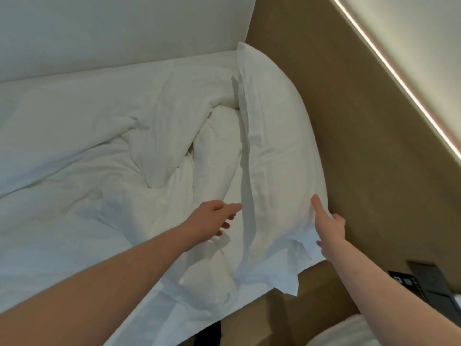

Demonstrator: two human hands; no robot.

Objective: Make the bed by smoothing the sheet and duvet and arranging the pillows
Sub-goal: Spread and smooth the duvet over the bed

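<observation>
Head view is looking down on a bed with white linen. A pillow (277, 146) is standing on its long edge, leaning against the tan headboard (361, 146). The right hand (329, 227) is touching the pillow's near end, its forefinger lying straight along the fabric and its other fingers reaching behind the pillowcase edge; whether they are pinching the cloth cannot be told. The left hand (213, 217) is hovering just beside the pillow's lower edge, fingers loosely curled and holding nothing. A second pillow (217, 148) is lying flat in front of the upright one, partly under the crumpled duvet (99, 136), which is bunching toward the wall (112, 28). A dark panel (429, 280) is sitting on the surface at the right.
</observation>
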